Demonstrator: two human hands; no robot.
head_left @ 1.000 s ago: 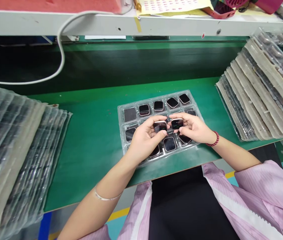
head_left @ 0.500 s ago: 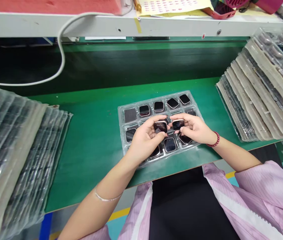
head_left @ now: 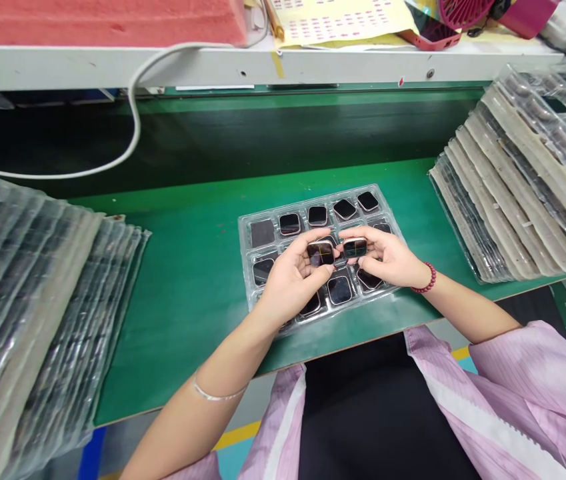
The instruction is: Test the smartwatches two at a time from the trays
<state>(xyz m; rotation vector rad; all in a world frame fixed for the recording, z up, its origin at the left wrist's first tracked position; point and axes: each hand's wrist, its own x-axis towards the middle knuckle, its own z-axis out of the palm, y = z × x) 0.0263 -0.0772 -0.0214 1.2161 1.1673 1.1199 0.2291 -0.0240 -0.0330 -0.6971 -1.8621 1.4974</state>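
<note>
My left hand (head_left: 295, 275) holds a square watch body (head_left: 321, 253) between thumb and fingers, its dark screen facing up with a thin yellowish cross on it. Close beside it, my right hand (head_left: 390, 258) grips a second watch body (head_left: 355, 248), whose screen shows a similar cross. Both are held above a clear plastic tray (head_left: 245, 248) with rows of pockets. Several dark-screened watch bodies lie in the pockets, such as one at the front (head_left: 339, 289). My hands cover part of the tray's middle.
Tall stacks of plastic trays stand at the left (head_left: 37, 320) and right (head_left: 523, 193) on the green table (head_left: 177, 300). Above the back runs a white shelf (head_left: 343, 67) with yellow sheets (head_left: 343, 20) and a pink fan (head_left: 465, 10). A white cable (head_left: 135, 127) hangs at left.
Crosses now show on both held screens, where the earlier displays were dark or faint. The right-hand watch has tilted slightly. The view has shifted a little, and the hands have barely moved.
</note>
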